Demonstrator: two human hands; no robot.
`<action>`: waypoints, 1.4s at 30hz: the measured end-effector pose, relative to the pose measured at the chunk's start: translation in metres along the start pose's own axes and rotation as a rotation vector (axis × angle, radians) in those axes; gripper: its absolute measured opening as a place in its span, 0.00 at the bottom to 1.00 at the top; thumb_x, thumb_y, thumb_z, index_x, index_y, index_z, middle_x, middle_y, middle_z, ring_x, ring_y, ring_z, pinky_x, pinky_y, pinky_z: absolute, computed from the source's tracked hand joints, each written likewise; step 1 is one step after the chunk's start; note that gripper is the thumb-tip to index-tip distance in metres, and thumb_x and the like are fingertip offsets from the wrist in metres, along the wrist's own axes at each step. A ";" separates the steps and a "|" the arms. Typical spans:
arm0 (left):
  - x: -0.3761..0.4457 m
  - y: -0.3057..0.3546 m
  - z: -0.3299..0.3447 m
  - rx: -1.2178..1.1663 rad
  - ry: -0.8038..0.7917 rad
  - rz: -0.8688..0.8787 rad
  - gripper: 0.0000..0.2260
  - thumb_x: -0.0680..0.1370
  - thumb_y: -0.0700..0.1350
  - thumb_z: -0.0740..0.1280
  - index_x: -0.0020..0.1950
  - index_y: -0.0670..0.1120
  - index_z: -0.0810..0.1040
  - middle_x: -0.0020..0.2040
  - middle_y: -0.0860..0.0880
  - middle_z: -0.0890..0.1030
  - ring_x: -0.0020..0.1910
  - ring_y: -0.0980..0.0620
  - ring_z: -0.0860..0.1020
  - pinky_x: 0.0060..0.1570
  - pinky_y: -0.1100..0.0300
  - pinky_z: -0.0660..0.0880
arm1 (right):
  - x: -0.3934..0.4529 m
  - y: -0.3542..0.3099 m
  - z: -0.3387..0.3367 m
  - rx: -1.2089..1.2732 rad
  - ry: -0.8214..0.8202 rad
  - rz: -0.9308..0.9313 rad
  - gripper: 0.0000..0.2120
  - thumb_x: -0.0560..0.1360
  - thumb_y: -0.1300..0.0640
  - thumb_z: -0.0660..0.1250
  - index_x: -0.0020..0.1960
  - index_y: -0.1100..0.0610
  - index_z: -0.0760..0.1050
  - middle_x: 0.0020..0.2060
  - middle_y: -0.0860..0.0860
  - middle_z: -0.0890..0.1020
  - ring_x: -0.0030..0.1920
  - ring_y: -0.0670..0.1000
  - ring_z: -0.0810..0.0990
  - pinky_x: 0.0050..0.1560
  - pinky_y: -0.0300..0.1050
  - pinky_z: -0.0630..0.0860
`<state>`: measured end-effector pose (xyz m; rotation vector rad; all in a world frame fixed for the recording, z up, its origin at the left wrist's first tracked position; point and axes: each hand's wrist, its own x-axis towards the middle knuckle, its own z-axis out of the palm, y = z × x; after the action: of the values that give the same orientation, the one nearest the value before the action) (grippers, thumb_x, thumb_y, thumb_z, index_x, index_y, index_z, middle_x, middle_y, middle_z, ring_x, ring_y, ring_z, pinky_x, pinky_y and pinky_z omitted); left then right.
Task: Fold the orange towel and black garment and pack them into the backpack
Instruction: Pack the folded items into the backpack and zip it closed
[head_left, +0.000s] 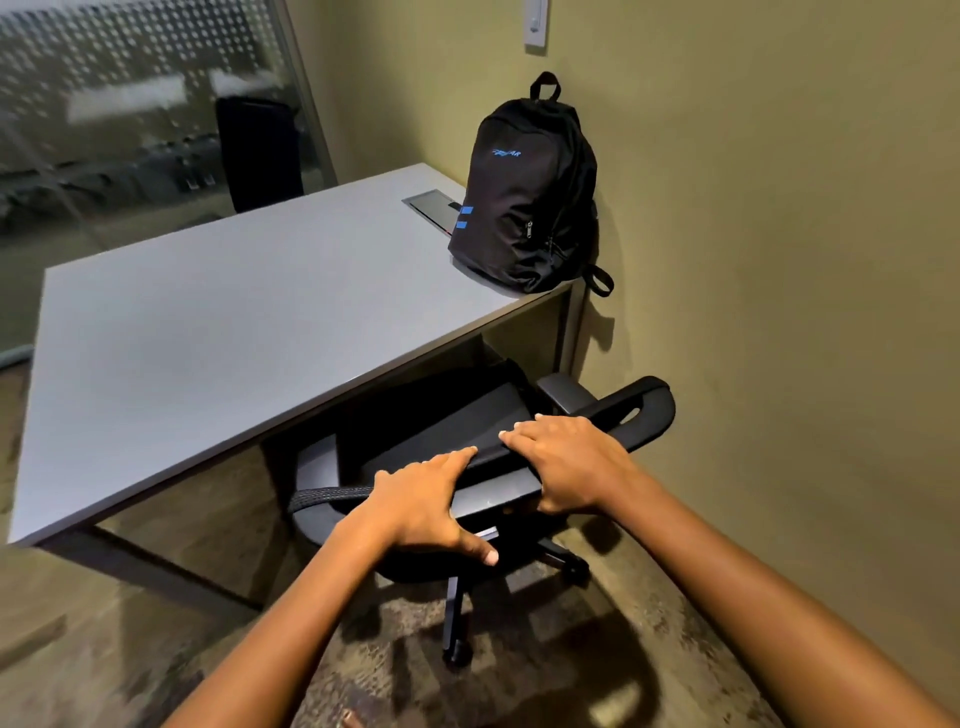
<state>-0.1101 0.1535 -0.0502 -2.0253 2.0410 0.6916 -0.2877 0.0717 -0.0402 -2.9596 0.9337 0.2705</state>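
1 head-worn wide-angle view looks forward and down, close over an office chair (467, 441), across the grey worktop (208, 338) toward the room's corner.

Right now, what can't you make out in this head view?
- Orange towel and black garment: nowhere in the head view.
- Backpack contents: zips look closed.
- Chair seat front: hidden under the desk.
- Behind the glass partition: blurred.
- Right hand thumb: tucked under the backrest.
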 end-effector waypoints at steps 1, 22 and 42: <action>0.001 -0.004 0.000 0.001 0.020 -0.009 0.55 0.59 0.73 0.69 0.77 0.55 0.45 0.77 0.55 0.55 0.74 0.48 0.61 0.67 0.38 0.62 | 0.007 0.001 -0.001 -0.004 0.006 -0.014 0.38 0.71 0.45 0.68 0.75 0.56 0.57 0.70 0.52 0.68 0.70 0.55 0.67 0.70 0.48 0.61; 0.026 -0.097 -0.037 -0.021 0.366 -0.251 0.37 0.68 0.65 0.68 0.72 0.51 0.63 0.68 0.51 0.73 0.63 0.47 0.73 0.58 0.52 0.69 | 0.167 -0.009 -0.020 0.035 0.012 -0.189 0.36 0.70 0.44 0.69 0.73 0.55 0.62 0.67 0.52 0.72 0.67 0.57 0.70 0.64 0.54 0.70; 0.043 -0.203 -0.067 -0.044 0.297 -0.316 0.48 0.66 0.69 0.68 0.76 0.45 0.54 0.73 0.46 0.64 0.69 0.45 0.67 0.65 0.51 0.67 | 0.277 -0.046 -0.035 0.010 0.003 -0.266 0.39 0.70 0.36 0.67 0.72 0.56 0.62 0.66 0.54 0.72 0.65 0.57 0.71 0.62 0.53 0.72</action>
<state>0.0991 0.0931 -0.0504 -2.5276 1.7877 0.3977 -0.0326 -0.0505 -0.0550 -3.0281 0.5296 0.2505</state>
